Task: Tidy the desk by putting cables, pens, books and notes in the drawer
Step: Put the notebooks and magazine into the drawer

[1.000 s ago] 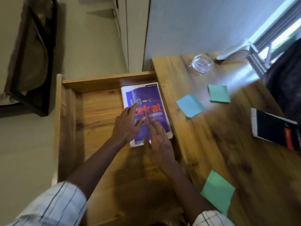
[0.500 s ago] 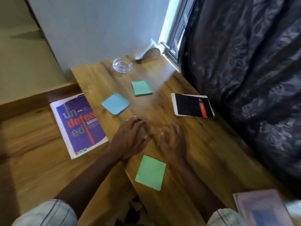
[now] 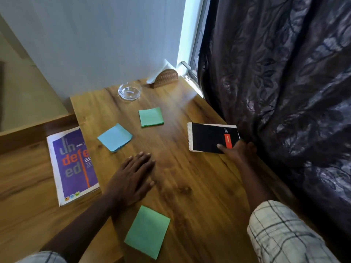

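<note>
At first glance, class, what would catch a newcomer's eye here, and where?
The purple book lies in the open drawer at left. Two green notes and a blue note dot the wooden desk, where the left hand is spread flat. Beside the dark curtain, the right hand pinches the black notepad at its near corner.
</note>
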